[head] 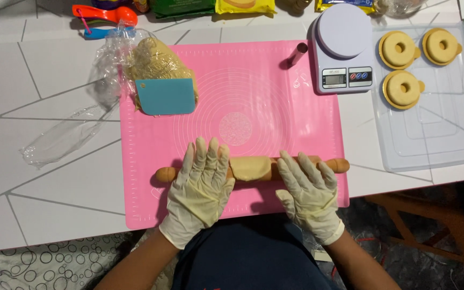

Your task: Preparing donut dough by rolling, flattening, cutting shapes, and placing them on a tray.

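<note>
Both gloved hands, left hand (201, 185) and right hand (308, 190), lay flat and open on the rolling pin (253, 169) over soft dough (249, 167) on the pink mat (275, 86). Dough looked squishy, pin stiff; press its ends.

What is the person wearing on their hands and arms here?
Both the left hand and the right hand wear thin, pale cream disposable gloves, slightly wrinkled, ending at the wrists. Above the gloves the forearms are bare, with no sleeves, watch or jewellery visible.
</note>
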